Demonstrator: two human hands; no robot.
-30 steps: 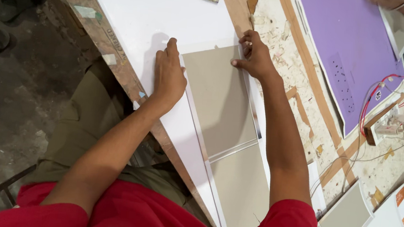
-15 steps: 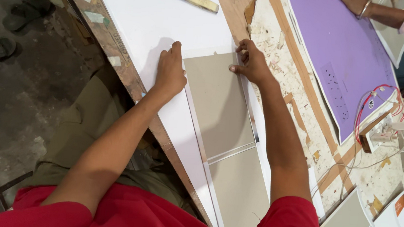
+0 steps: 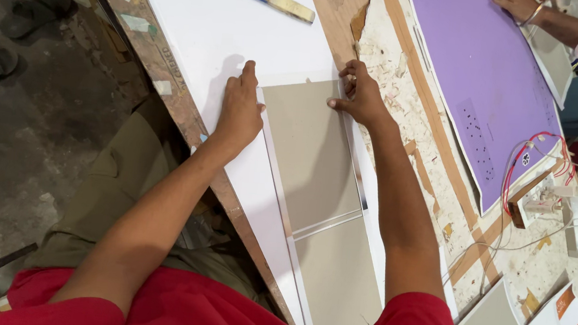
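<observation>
- Two grey boards lay end to end on your white sheet [image 3: 203, 27], upon the bench [image 3: 410, 82].
- Your left hand [image 3: 239, 112] pressed flat, fingers together, beside the upper grey board [image 3: 307, 154].
- Your right hand [image 3: 359, 95] pinched that board's top corner.

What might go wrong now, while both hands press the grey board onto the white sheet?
1. The left hand and the right hand hold only the far end of the upper grey board, so its near end may shift towards the lower grey board.
2. The white sheet hangs over the table edge and may slide or bend.
</observation>
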